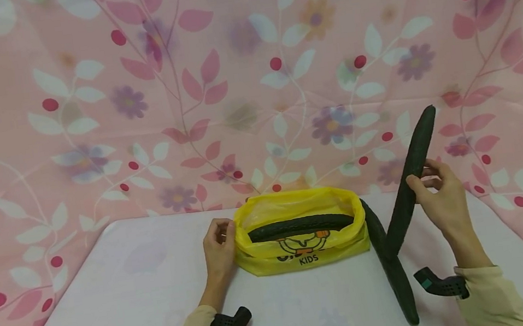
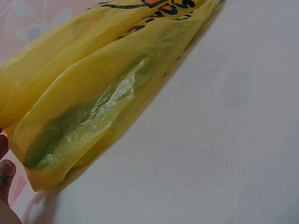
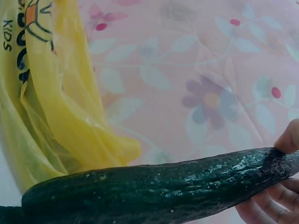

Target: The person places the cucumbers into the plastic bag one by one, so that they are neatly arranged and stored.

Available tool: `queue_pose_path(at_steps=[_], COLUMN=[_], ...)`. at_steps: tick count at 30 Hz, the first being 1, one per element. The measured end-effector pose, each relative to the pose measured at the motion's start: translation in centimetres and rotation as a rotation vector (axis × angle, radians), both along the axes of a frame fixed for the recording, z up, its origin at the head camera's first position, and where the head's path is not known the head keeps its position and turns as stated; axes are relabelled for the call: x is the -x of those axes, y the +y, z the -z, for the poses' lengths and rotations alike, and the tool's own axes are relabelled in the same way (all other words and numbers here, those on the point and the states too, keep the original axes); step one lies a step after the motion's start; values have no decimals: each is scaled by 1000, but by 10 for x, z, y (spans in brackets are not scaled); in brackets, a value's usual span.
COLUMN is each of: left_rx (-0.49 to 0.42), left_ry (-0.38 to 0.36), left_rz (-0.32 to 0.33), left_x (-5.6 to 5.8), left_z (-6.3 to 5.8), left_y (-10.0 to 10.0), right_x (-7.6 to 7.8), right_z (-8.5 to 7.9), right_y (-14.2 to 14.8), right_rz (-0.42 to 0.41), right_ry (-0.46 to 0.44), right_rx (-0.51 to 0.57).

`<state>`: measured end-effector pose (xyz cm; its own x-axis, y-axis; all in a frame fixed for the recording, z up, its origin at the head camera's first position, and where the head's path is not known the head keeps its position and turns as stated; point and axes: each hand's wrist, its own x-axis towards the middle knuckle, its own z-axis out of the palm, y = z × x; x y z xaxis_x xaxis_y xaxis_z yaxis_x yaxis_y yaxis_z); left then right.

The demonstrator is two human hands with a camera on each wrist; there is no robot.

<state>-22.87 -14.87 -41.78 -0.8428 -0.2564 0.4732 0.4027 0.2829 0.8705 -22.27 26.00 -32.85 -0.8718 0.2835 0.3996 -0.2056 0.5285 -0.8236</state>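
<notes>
A yellow plastic bag [image 1: 335, 252] printed with "KIDS" stands with its mouth spread. Inside it lies a cucumber [image 1: 302, 226], showing dark through the plastic in the left wrist view. My left hand [image 1: 219, 248] grips the bag's left rim; only some fingertips [image 2: 7, 168] appear in the left wrist view. With thumb and fingers, my right hand [image 1: 442, 197] holds a second cucumber [image 1: 413, 170] raised and slanted, right of the bag. Its lower end overlaps a third cucumber [image 1: 398, 282] lying on the table along the bag's right side.
A white cloth covers the table [image 1: 127, 313]. Close behind it hangs a pink floral curtain [image 1: 244, 104]. Each wrist wears a black camera mount, one on the left [image 1: 231, 321] and one on the right [image 1: 441, 283].
</notes>
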Motion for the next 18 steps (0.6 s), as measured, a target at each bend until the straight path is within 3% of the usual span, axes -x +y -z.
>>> queue_pose_path(at_steps=[11, 18], left_rx=[4, 1], left_ry=[-9, 2], left_rz=[10, -2], left_x=[1, 1], left_z=[-2, 0], left_y=[-1, 0], right_x=[3, 6], right_z=[-7, -9], right_y=[-14, -21], right_rz=[-38, -95], right_ry=[120, 225], right_rx=[392, 554])
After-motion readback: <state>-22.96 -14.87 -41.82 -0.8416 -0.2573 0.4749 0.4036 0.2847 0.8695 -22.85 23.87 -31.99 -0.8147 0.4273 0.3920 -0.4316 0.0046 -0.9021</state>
